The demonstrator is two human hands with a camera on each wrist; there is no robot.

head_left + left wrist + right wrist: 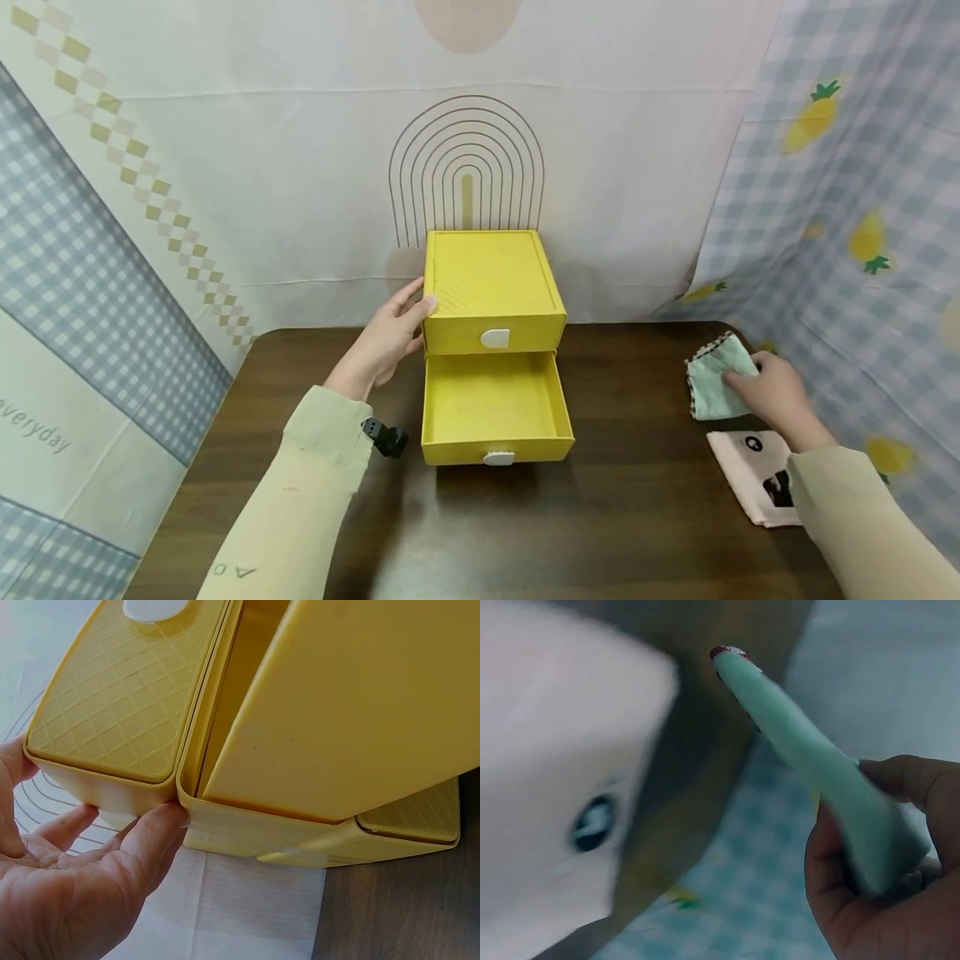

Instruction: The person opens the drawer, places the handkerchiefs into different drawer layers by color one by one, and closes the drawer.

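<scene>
A yellow drawer unit [491,271] stands at the back of the table. Its top drawer is closed, and the drawer [495,396] beneath is pulled out with nothing inside. My left hand [386,337] rests against the unit's left side, thumb at the top front corner. In the left wrist view, the fingers [150,836] lie spread along that side. At the far right my right hand [772,392] pinches a folded mint-green cloth [716,379] with a dark-and-white edge. Just in front of it lies a folded pale pink cloth [742,479] with black prints, partly hidden by the right sleeve.
Another closed yellow drawer [420,814] shows below the pulled-out one in the left wrist view. The brown wooden table [622,508] ends at a white cloth backdrop [300,183], with a checked cloth [885,333] close by the right hand.
</scene>
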